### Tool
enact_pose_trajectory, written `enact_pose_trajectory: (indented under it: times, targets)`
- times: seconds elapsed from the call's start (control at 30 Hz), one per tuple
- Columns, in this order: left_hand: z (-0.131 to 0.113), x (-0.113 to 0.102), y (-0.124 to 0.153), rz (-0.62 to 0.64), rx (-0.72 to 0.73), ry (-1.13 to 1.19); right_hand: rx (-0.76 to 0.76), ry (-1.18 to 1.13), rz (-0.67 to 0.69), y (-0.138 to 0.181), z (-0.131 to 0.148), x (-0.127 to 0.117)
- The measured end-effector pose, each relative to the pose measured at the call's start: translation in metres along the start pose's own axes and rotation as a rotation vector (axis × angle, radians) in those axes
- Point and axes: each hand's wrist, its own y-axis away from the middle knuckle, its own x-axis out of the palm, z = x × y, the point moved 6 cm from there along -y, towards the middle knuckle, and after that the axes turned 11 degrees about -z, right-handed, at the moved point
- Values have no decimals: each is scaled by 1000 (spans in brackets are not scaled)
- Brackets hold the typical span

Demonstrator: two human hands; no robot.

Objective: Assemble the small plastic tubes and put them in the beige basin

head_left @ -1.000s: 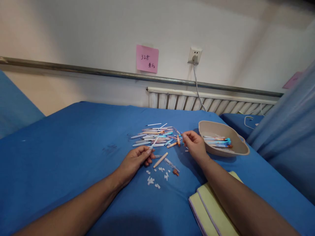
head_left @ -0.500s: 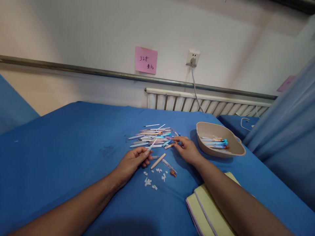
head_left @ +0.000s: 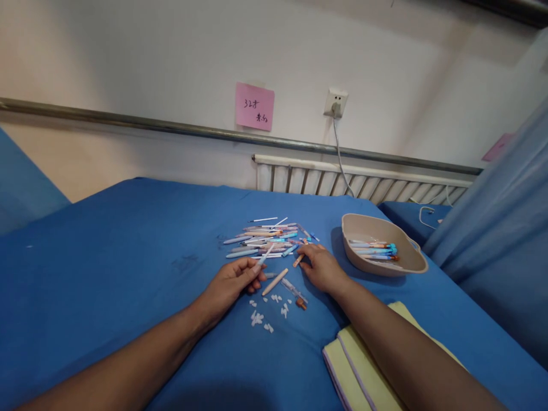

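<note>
Over the blue cloth [head_left: 171, 297], the left hand [head_left: 234, 282] pinches a slim pale-blue-and-white plastic pen part [head_left: 264, 257], probably light, stiff, slick, best held mid-barrel. The right hand [head_left: 323, 269] curls half-open fingers at a short orange printed tube [head_left: 297, 262]; grip unclear.

A metal rail [head_left: 171, 126] crosses the pale wall [head_left: 171, 57] above what looks like a white radiator [head_left: 296, 180], near a blue curtain [head_left: 492, 217].

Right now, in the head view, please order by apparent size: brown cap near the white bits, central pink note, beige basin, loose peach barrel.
1. Beige basin
2. Central pink note
3. Loose peach barrel
4. Brown cap
</note>
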Motion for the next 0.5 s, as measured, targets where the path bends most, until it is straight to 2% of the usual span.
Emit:
enact_pose_trajectory:
  times: [0.33,0.5]
  targets:
    - [-1,1,2,-1,-3,7,32,88,35,0,-1,2]
    - [-1,1,1,5,0,2,73,26,38,1,-3,2]
